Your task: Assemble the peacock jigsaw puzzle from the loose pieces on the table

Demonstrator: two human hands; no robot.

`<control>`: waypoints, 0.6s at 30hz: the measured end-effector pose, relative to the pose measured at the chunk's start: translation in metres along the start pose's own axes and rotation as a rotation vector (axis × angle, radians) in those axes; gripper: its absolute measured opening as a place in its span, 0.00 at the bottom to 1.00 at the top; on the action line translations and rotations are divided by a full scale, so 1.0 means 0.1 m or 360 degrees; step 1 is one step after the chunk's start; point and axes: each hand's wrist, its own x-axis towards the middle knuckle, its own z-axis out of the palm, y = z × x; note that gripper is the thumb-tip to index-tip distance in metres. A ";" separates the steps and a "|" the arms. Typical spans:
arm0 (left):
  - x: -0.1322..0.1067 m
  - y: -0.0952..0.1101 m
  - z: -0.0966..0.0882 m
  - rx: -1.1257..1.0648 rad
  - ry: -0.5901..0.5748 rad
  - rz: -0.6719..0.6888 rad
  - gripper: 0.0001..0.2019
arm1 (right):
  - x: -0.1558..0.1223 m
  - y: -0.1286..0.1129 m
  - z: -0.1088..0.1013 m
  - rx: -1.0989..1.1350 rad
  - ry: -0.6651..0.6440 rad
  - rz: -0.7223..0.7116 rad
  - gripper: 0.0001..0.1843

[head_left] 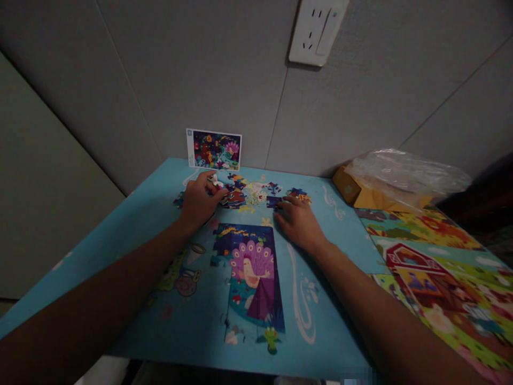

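Note:
A partly joined jigsaw puzzle with a pink and purple peacock lies flat in the middle of the blue table, between my forearms. Behind it, several loose puzzle pieces are spread in a heap. My left hand is at the left of that heap, thumb and fingers curled round a puzzle piece with white and red on it. Over on the right, my right hand rests low with its fingers stretched out, their tips touching a dark blue piece. More pieces lie just beyond those fingertips.
A picture card of the full scene leans against the wall at the back. At the right stand a yellow box under clear plastic wrap and a finished farm puzzle. A power socket is on the wall.

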 end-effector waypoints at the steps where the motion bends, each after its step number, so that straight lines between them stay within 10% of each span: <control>1: 0.00 0.00 0.00 0.0011 -0.0008 0.0026 0.25 | 0.00 -0.01 0.00 -0.0015 -0.0053 -0.0026 0.18; 8: -0.07 0.12 0.00 0.0107 -0.0186 0.0575 0.25 | 0.00 -0.21 -0.06 0.0372 -0.0040 -0.0189 0.20; 18: -0.19 0.21 0.02 0.0026 -0.0417 0.1031 0.25 | -0.02 -0.33 -0.02 0.0898 0.0035 0.0234 0.18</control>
